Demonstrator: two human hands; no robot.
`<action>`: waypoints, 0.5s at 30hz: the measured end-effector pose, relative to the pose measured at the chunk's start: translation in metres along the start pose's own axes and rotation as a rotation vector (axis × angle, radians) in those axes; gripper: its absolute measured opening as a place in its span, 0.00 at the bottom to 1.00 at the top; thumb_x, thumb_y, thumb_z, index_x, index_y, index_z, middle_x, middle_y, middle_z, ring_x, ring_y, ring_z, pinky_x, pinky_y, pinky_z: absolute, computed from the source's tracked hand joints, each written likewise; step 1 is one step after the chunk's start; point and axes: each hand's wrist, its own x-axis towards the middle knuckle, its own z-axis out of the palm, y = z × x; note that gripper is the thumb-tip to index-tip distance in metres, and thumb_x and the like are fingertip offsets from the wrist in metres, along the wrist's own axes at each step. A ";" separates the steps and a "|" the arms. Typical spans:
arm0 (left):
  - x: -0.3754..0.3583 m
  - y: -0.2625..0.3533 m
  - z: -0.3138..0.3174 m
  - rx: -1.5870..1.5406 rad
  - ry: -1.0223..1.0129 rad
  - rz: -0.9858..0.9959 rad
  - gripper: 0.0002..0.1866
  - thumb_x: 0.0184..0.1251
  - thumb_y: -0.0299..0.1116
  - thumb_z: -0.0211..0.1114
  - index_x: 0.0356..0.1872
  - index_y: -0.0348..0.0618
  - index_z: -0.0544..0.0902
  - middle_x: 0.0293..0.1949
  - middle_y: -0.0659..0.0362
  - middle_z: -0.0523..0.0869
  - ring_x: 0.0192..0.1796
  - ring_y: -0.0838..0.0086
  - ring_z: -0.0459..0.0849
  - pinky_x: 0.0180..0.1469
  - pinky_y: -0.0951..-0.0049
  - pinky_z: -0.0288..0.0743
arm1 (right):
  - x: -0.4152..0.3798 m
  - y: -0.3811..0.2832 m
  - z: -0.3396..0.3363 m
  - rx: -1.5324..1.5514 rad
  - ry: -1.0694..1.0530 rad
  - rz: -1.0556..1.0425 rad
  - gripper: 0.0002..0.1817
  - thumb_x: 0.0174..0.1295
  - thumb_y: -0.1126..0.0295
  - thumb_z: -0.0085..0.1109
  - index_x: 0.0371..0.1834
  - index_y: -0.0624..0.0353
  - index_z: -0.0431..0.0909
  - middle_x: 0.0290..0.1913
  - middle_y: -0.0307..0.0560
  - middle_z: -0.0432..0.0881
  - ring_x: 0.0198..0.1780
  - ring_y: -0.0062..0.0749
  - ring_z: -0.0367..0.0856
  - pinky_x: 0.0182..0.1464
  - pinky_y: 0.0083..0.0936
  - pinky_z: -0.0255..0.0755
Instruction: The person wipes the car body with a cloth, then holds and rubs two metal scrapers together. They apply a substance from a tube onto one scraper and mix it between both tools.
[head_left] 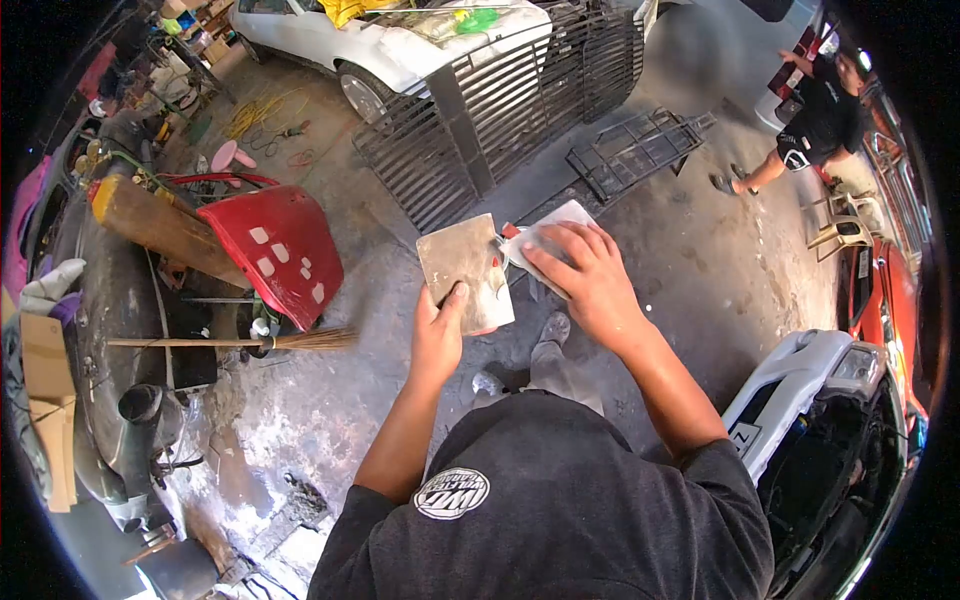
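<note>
Grey smeared metal mixing board (465, 272) | L hand (440, 335) grasps it | R hand (590, 275) clenches white plastic spreader (545, 232) w/ red filler | step: mixing, likely | next: scrape evenly.

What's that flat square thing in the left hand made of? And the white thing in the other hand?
The flat board in the left hand looks like thin metal: dull grey, stiff, smeared with pale dried paste and red flecks. It could be coated board instead. The white spreader under the right hand looks like smooth plastic or painted metal, with a straight edge; the picture leaves that open.

Dk grey tee (560, 500) w/ white logo (452, 493)
</note>
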 end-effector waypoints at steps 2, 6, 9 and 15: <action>-0.007 0.001 0.005 0.122 0.036 0.040 0.19 0.78 0.33 0.57 0.62 0.32 0.71 0.54 0.51 0.82 0.51 0.68 0.84 0.46 0.65 0.85 | 0.003 -0.002 0.008 -0.001 -0.001 -0.030 0.27 0.57 0.73 0.57 0.63 0.43 0.78 0.64 0.40 0.74 0.67 0.41 0.70 0.70 0.53 0.60; -0.009 -0.011 0.004 0.206 0.159 0.181 0.18 0.76 0.35 0.60 0.57 0.32 0.75 0.50 0.51 0.85 0.51 0.68 0.83 0.55 0.68 0.75 | -0.007 -0.015 0.031 0.083 -0.037 -0.089 0.24 0.57 0.70 0.59 0.60 0.43 0.80 0.62 0.38 0.75 0.67 0.38 0.71 0.71 0.52 0.60; -0.011 -0.014 0.000 0.260 0.207 0.180 0.17 0.76 0.35 0.59 0.57 0.33 0.76 0.48 0.50 0.86 0.51 0.67 0.84 0.54 0.66 0.75 | -0.020 -0.029 0.040 0.164 -0.079 -0.087 0.22 0.58 0.69 0.58 0.58 0.42 0.80 0.61 0.37 0.75 0.67 0.37 0.71 0.71 0.54 0.60; -0.015 -0.010 -0.001 0.296 0.308 0.226 0.17 0.77 0.35 0.59 0.56 0.31 0.76 0.49 0.49 0.86 0.50 0.67 0.84 0.54 0.66 0.76 | -0.047 -0.043 0.043 0.259 -0.212 -0.228 0.23 0.58 0.70 0.58 0.59 0.41 0.79 0.61 0.39 0.75 0.67 0.38 0.72 0.72 0.55 0.59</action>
